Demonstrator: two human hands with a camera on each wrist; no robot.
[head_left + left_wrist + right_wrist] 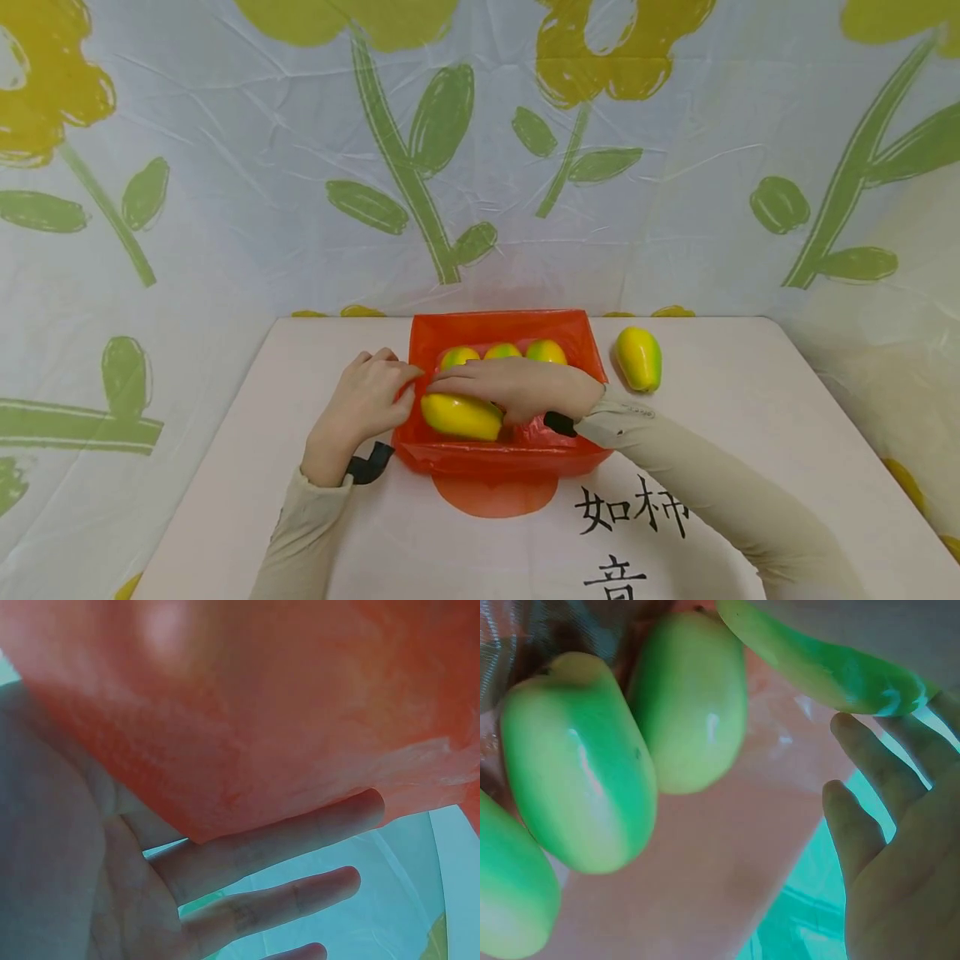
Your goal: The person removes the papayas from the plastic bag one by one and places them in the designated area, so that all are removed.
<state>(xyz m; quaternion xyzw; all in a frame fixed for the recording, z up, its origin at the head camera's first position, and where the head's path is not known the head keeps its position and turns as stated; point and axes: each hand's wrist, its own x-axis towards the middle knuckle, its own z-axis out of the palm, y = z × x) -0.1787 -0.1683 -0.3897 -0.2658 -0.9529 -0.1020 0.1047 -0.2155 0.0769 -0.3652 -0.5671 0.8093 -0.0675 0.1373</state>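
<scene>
A red translucent tray-like container (501, 460) with plastic-film walls stands on the table with yellow-green mangoes inside. At its left wall is my left hand (367, 398); in the left wrist view, its fingers (300, 896) lie nearly straight, with one along the red film. My right hand (517, 387) reaches into the container and holds a mango (461, 417) lying sideways near the front left. In the right wrist view its fingertips touch that mango (840, 671); the thumb is hidden there. Three mangoes (546, 351) show in a row behind the right hand.
Another mango (639, 358) lies on the pale table (720, 375) right of the container. Black characters (633, 508) and a red-orange shape (498, 496) mark the table's front. A flower-patterned cloth (480, 183) hangs behind.
</scene>
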